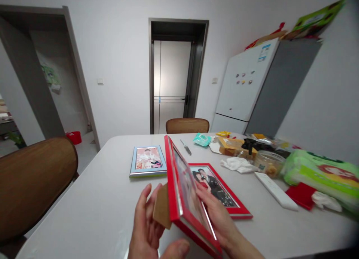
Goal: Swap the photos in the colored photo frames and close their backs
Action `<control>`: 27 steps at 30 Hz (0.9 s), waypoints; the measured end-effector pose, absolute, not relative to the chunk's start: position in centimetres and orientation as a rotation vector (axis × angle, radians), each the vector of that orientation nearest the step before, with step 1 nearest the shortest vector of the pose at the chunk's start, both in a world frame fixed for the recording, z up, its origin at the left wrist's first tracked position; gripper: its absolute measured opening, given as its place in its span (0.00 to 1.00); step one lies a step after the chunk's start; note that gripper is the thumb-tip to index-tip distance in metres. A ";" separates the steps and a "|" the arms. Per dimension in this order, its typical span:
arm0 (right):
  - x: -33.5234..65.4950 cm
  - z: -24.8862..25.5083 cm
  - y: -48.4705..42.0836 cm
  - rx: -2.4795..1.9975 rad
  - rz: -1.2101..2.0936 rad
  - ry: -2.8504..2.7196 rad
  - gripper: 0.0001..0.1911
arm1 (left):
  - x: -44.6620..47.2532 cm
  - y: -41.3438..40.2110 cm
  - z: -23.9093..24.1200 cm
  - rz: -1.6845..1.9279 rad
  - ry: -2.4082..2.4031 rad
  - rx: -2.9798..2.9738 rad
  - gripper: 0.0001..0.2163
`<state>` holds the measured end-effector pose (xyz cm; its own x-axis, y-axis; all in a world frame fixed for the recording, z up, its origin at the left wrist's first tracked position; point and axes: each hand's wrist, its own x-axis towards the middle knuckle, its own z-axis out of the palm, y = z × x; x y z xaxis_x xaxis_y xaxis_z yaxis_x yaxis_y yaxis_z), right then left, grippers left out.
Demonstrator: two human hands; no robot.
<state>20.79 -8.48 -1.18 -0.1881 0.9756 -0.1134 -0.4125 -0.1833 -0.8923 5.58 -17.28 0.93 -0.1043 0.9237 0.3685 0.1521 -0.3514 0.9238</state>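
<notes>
A red picture frame (174,199) is tilted up on its edge in front of me, its picture side turned to the right. My right hand (217,210) grips it from the right, fingers against the picture side. Behind the frame sticks out a brown cardboard stand flap (162,208). My left hand (147,221) is beside that flap, fingers spread and thumb apart; whether the fingertips touch it is hard to see. Under and beyond the right hand lies another red-framed photo (224,191) of two people. A blue-framed photo (148,160) lies flat to the left.
On the white table (92,210) lies a knife (186,148) near the far side. At right are a wipes pack (202,139), crumpled tissue (238,164), a plastic tub (269,163), a white power strip-like bar (276,191) and a green tissue pack (322,173). Wooden chairs (36,176) stand around.
</notes>
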 end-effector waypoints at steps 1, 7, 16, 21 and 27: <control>22.6 -0.7 -7.5 -0.955 1.569 -0.961 0.22 | 6.2 -16.6 1.1 1.514 1.125 1.440 0.35; 30.7 0.2 -1.6 -1.484 1.054 -1.458 0.22 | 11.7 -11.8 -1.0 1.409 0.802 1.084 0.26; 34.1 -3.1 2.5 -1.728 0.572 -1.698 0.17 | 13.8 -9.3 -4.6 1.252 1.390 1.548 0.22; 32.8 -3.3 2.1 -1.745 0.333 -1.827 0.18 | 11.5 -9.6 -4.5 1.127 1.502 1.645 0.24; 31.9 -2.4 2.9 -1.693 0.065 -1.968 0.17 | 6.0 -9.8 -6.1 1.224 1.581 1.609 0.20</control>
<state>31.92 2.87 -2.37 -0.0670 0.9296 0.3625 0.9037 0.2105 -0.3728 6.03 -9.76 -6.07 -0.1159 0.9697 0.2150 0.4509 -0.1414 0.8813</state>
